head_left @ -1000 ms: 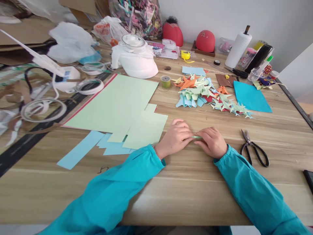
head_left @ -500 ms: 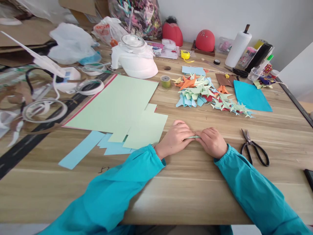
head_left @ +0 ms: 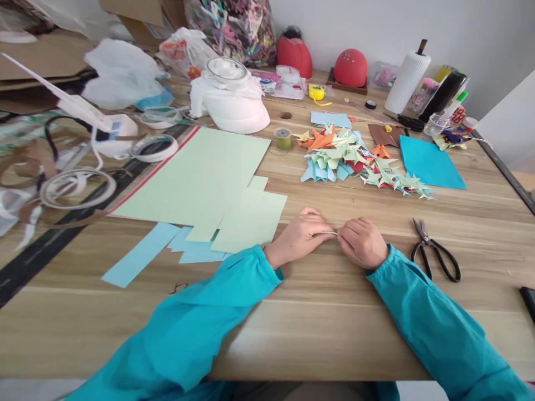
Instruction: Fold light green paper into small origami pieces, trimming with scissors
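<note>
Here, thin greenish paper (head_left: pixel 327 233) between left hand (head_left: pixel 298 236) and right hand (head_left: pixel 363 239), against both.

One head-worn camera looks forward and down across the table (head_left: pixel 317 328), close above the sleeves (head_left: pixel 179 328). The left hand (head_left: pixel 296 238) and right hand (head_left: pixel 363 241) fall near mid-frame, the wall (head_left: pixel 384 25) at the top; the left edge seems stretched, perhaps by a wide lens.

Soft, fairly bright light spreads over the brown wood-grain tabletop (head_left: pixel 326 323), with a pale sheen near (its source cannot be told). Left, the round white tape roll (head_left: pixel 109 192) looks smeared and stretched; the thin pale-green folded paper (head_left: pixel 328 233) shows little detail.
</note>
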Demonstrator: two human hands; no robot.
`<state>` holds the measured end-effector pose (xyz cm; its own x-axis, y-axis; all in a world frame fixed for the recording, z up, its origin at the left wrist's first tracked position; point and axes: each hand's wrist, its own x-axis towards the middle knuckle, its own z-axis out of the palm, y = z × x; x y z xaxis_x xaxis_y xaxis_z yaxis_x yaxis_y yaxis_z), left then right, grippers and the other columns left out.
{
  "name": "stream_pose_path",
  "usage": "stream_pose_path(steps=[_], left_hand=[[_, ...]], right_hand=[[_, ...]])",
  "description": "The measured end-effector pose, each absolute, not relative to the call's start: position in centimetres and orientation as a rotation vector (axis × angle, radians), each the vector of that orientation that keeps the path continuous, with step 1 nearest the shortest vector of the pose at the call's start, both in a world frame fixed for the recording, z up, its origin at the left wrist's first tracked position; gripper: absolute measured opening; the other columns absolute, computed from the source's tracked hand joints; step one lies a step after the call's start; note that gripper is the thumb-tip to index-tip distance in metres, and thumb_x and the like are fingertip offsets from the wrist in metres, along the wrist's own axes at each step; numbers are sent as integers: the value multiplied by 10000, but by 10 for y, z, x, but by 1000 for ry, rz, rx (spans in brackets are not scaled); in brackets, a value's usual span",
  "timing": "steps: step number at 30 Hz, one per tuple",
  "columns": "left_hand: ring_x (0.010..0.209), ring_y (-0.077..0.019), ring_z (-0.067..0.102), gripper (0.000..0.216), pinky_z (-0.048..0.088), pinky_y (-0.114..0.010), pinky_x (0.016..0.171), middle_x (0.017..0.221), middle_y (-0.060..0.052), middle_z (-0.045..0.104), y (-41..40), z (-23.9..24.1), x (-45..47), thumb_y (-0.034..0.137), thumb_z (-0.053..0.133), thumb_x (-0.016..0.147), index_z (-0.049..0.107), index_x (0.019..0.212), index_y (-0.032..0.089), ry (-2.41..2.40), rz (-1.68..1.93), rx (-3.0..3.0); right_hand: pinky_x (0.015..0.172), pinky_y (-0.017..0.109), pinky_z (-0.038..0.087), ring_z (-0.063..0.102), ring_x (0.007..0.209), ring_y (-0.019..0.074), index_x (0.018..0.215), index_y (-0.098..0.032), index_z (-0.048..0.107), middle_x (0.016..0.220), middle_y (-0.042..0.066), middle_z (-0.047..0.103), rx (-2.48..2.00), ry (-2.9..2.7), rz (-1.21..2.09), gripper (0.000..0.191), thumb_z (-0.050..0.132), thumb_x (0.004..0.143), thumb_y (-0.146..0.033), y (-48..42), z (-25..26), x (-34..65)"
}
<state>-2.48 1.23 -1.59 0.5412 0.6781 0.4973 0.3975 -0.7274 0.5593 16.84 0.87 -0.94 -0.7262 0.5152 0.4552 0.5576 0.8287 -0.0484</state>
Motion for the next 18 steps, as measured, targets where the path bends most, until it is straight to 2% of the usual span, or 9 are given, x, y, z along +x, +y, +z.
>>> stream_pose_path(steps=[4,7,10,18], left_hand=[[664,-114,602,198,402,-327,858,716,2,707,12,-16,-25,300,544,861,673,767,184,854,981,2353],[738,-136,612,150,422,-329,846,785,-19,715,12,-17,-25,310,622,802,681,846,179,885,1003,2297],[764,-150,610,215,435,-333,831,825,-29,711,11,-19,-25,303,688,741,678,917,181,913,998,2264],[748,-150,595,114,450,-321,793,782,-16,696,9,-18,-23,250,640,770,671,859,187,952,986,2285]], right_hand=[[612,293,327,472,617,164,726,-149,584,641,59,569,-762,-2549,-95,282,369,905,-179,9,-10,169],[619,294,338,468,620,167,733,-146,577,655,65,567,-742,-2546,-63,287,356,912,-184,10,-11,170],[621,296,343,462,618,166,754,-148,572,673,65,562,-744,-2547,-6,280,347,916,-190,10,-12,170],[615,295,352,476,616,165,791,-149,558,692,67,584,-800,-2545,174,276,323,930,-194,9,-12,171]])
